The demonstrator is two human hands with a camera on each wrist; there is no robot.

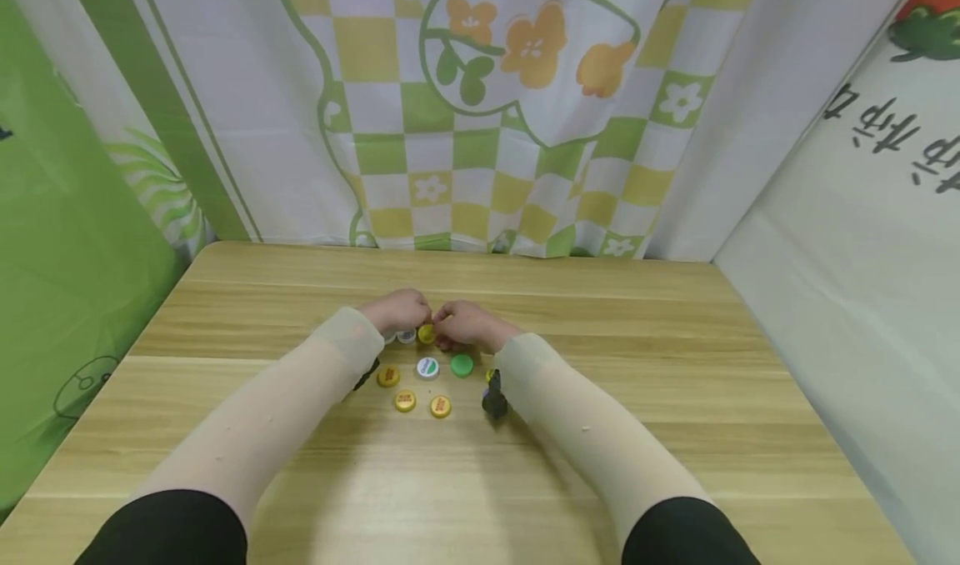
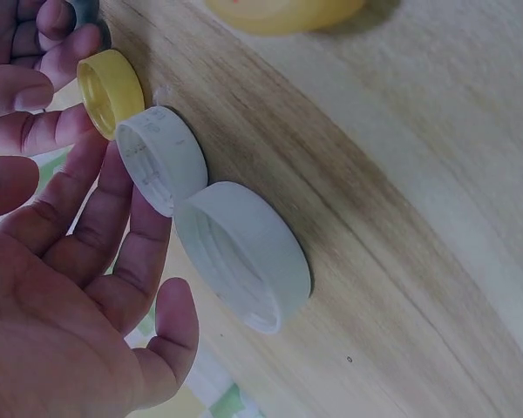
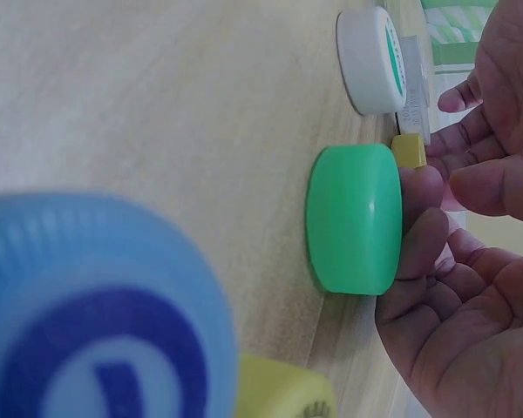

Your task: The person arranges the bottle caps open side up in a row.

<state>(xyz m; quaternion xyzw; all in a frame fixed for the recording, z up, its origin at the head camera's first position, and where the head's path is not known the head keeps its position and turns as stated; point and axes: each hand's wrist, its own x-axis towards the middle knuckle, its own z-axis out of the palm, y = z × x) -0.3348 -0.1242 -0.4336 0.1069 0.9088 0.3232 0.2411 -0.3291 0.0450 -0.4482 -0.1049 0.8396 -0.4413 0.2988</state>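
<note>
While both hands meet at the far row of bottle caps on the worktop (image 1: 420, 473), the small yellow cap (image 2: 120, 91) stands between them, at the right end of this row. Next to it is the small white cap (image 2: 179, 157), and then the large white cap (image 2: 263, 239), which touches the small white one. The left hand (image 1: 400, 309) has its fingers rather long and spread along the caps, with no clear pinch; the fingers of the right hand (image 1: 468, 325) are bent close at the yellow cap, but whether they really grip it, one cannot tell. The step in hand seems to be a small adjusting of this cap into the line — the next move probably calls for a light push, so the neighbours are not disturbed. As for containers, only the caps themselves are hollow: the two white ones and the yellow one turn their open side upward, and nothing loose can be seen inside the white ones. Nearer to the person lie the green cap (image 3: 356, 218), the white cap with green print (image 1: 427, 368) and three gold caps (image 1: 405, 401) — all with closed tops up. Near the right wrist is a light-blue cap (image 3: 105, 261), only partly visible.
</note>
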